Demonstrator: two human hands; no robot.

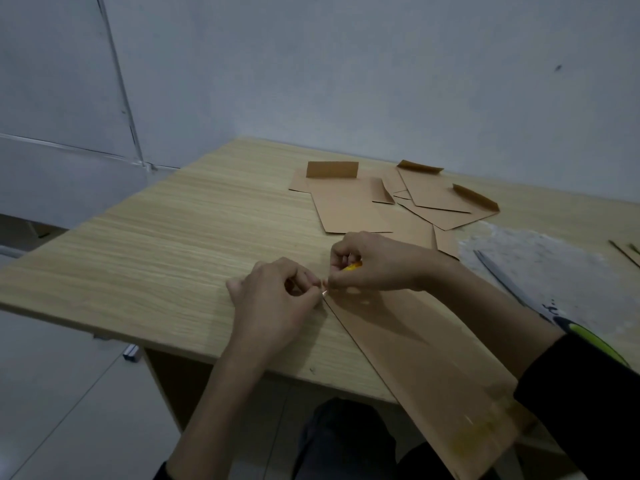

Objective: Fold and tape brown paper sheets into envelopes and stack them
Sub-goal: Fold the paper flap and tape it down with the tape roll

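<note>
A long folded brown paper sheet lies on the wooden table and overhangs its near edge toward me. My left hand pinches a small strip of tape at the sheet's far corner. My right hand is curled round a small yellow object, likely a tape roll, right beside that corner. Fingertips of both hands nearly meet. A loose pile of brown envelopes with raised flaps lies farther back.
A clear plastic sheet covers the table at right, with scissors on it and a black and yellow-green handle near my right sleeve. Thin sticks lie at the far right. The wall stands close behind the table.
</note>
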